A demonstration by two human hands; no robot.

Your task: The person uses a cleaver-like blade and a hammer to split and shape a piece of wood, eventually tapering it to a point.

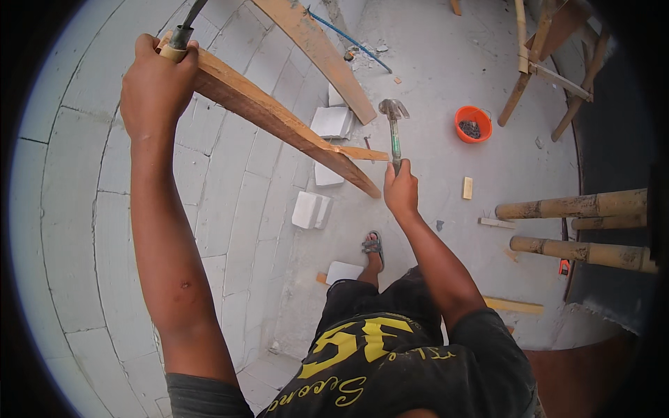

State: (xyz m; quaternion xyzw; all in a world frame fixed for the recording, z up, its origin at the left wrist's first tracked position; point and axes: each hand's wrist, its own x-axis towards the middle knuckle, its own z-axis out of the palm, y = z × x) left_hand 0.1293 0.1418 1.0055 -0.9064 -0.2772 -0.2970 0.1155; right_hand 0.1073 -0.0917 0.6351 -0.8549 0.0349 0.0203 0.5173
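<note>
My left hand [159, 90] is raised at the upper left, closed around a bladed tool [181, 38]. A dark metal collar and a pale ring show above the fist; the blade runs out of the top of the picture, and its kind cannot be told. Just beside this fist is the upper end of a long wooden beam [272, 125], which slants down to the right along the wall. A thinner wood strip [362, 153] juts from near its lower end. In the middle, my right hand [402, 189] grips a claw hammer [395, 132] by its handle, head pointing away.
White blocks [311, 209] lie along the block wall [118, 230] on the left. Another plank [324, 59] leans beyond the beam. An orange bucket [474, 125] with dark contents stands on the floor. Bamboo poles [578, 205] reach in from the right; a wooden trestle [550, 76] stands far right.
</note>
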